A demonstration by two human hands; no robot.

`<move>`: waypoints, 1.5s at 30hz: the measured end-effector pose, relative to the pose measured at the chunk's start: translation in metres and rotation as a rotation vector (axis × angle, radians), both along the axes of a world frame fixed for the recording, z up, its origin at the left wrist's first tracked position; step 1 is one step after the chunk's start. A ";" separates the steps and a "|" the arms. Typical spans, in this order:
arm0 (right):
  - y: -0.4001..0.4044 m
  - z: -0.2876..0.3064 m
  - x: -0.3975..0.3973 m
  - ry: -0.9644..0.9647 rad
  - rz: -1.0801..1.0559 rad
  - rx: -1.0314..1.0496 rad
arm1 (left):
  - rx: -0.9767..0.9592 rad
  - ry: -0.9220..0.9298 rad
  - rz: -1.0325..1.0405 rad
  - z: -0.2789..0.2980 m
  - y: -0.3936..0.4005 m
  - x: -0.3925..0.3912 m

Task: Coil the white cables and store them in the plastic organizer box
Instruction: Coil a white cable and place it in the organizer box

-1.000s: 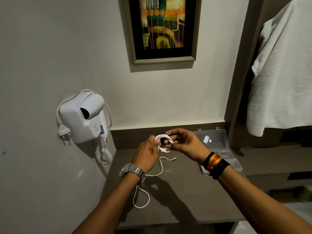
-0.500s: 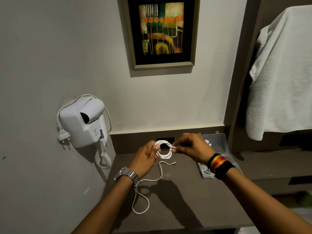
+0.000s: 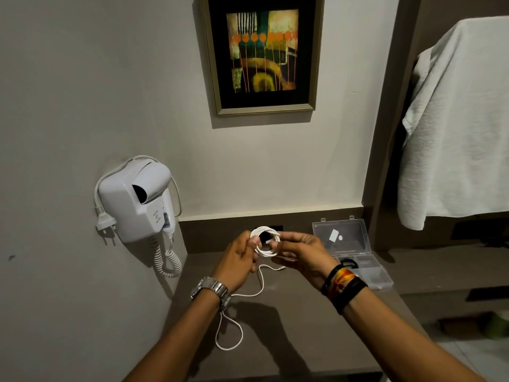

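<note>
A white cable point(image 3: 265, 241) is wound into a small coil held above the brown counter point(image 3: 303, 326). My left hand point(image 3: 237, 260) pinches the coil's left side. My right hand point(image 3: 300, 252) grips its right side with fingers curled. The cable's loose tail point(image 3: 234, 321) hangs below the hands and loops on the counter. The clear plastic organizer box point(image 3: 355, 257) stands open at the right of my right hand, lid raised against the back. A dark ring-like item lies inside it, partly hidden by my wrist.
A white wall-mounted hair dryer point(image 3: 137, 199) with a curly cord hangs at the left. A framed picture point(image 3: 261, 53) is on the wall above. A white towel point(image 3: 457, 128) hangs at the right. The counter's front edge is near the bottom.
Both hands have kept the coil between them and turned it; the coil has grown slightly and the loose tail on the counter is a little shorter.
</note>
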State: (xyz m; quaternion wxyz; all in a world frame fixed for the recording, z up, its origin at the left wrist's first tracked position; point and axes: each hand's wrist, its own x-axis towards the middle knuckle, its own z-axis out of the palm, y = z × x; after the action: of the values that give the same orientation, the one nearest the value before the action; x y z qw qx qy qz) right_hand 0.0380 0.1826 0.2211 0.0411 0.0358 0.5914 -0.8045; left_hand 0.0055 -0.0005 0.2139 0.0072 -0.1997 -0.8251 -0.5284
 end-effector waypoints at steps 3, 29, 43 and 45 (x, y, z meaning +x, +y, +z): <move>-0.003 0.003 0.001 -0.029 0.013 0.005 | -0.006 0.010 0.033 -0.004 -0.004 0.000; -0.020 -0.039 0.010 -0.111 -0.219 0.118 | -0.017 -0.069 0.165 -0.047 -0.008 -0.030; 0.149 -0.119 -0.015 -0.365 -0.477 0.180 | -0.184 -0.266 0.250 -0.111 0.185 -0.046; 0.184 -0.131 -0.026 -0.416 -0.473 0.224 | -0.206 -0.338 0.262 -0.124 0.222 -0.054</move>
State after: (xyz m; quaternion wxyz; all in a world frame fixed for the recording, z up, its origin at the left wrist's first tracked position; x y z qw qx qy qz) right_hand 0.0122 0.3666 0.0898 -0.0309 0.3397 0.6305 -0.6972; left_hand -0.0485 0.2211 0.0900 -0.0830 0.0006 -0.8831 -0.4618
